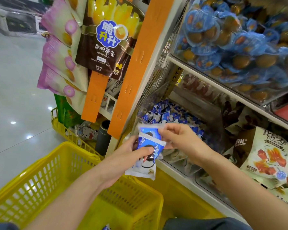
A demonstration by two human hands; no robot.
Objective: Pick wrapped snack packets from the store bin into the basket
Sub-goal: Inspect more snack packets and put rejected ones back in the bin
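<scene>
My left hand (pixel 131 152) grips a stack of blue-and-white wrapped snack packets (pixel 147 156) just in front of the store bin (pixel 170 115), which holds several more of the same packets. My right hand (pixel 178 136) pinches the top edge of the uppermost packet (pixel 148 130) in that stack. Below both hands stands the yellow plastic basket (pixel 45 176), with the corner of one blue packet (pixel 106 227) showing at its bottom edge.
Orange hanging strips (pixel 136 52) with potato stick bags (pixel 105 39) hang left of the shelf. Above the bin is a clear bin of blue egg packs (pixel 231 47). Meat snack bags (pixel 266 156) lie to the right. A second yellow basket (pixel 60 125) stands on the floor behind.
</scene>
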